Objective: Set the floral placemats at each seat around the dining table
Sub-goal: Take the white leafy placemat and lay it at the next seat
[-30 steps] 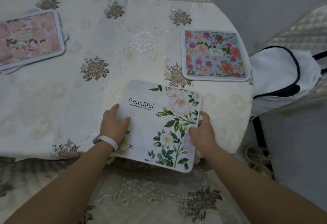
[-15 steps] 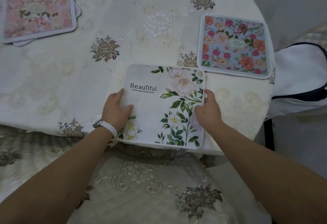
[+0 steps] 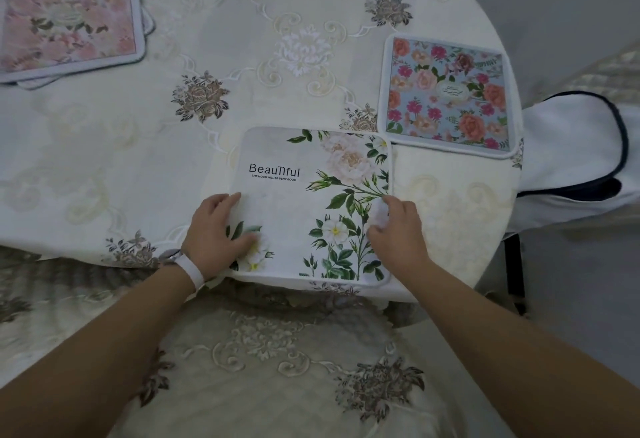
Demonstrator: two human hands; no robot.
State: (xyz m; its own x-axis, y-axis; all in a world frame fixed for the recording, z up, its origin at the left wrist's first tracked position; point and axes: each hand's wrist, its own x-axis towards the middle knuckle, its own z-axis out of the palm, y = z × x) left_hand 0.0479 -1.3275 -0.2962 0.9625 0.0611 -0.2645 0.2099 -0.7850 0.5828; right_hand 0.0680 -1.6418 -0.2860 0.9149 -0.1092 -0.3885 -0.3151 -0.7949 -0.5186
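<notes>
Resting flat with fingers spread, left hand (image 3: 216, 229) and right hand (image 3: 398, 226) press the white placemat (image 3: 311, 202) printed "BeauTiful, THE MOOD WILL BE VERY GOOD".

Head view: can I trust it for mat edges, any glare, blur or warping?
Head view: dim, even light, no glare; wide-angle bends the table edge; the white placemat under the left hand and right hand is sharp; the pink placemat looks washed and soft.

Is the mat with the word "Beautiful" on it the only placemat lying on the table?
No: besides the white mat under both hands, a blue floral mat lies at the right and a pink mat at the far left.
</notes>
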